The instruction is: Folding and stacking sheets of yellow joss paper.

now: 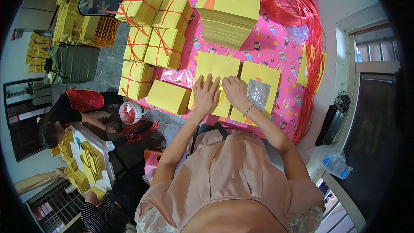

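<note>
While both hands press flat, left hand (206, 96) and right hand (235, 91) grip nothing; the yellow paper stack (215, 67) lies on the pink surface (276, 47). Squaring edges evenly seems wise.

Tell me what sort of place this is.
Probably a small workshop for packing paper by hand. Both hands press a stack of yellow sheets on a pink-covered table, tied yellow bundles sit beside red cord, and other people sort similar sheets nearby.
</note>
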Action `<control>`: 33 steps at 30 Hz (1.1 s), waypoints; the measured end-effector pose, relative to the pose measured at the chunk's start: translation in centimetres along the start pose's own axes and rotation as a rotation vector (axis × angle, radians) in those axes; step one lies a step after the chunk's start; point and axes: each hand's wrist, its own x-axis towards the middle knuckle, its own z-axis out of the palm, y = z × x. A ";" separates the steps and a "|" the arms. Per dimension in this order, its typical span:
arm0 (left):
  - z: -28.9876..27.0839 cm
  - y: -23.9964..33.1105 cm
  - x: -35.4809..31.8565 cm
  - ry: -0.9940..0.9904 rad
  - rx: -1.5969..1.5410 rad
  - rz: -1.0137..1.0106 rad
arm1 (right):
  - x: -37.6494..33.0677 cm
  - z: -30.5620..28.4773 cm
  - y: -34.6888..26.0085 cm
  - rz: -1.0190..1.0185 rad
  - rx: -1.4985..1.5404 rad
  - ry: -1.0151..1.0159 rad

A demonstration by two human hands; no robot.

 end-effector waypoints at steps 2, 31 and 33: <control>-0.1 0.0 0.0 0.005 0.000 0.000 | 0.0 -0.4 -0.3 -0.003 -0.014 -0.014; -0.8 -1.5 -2.0 -0.045 -0.020 -0.053 | 0.8 0.3 -1.0 0.127 0.027 -0.067; -0.9 -1.7 -2.0 -0.058 -0.041 -0.061 | 0.8 0.5 -0.9 0.131 0.019 -0.076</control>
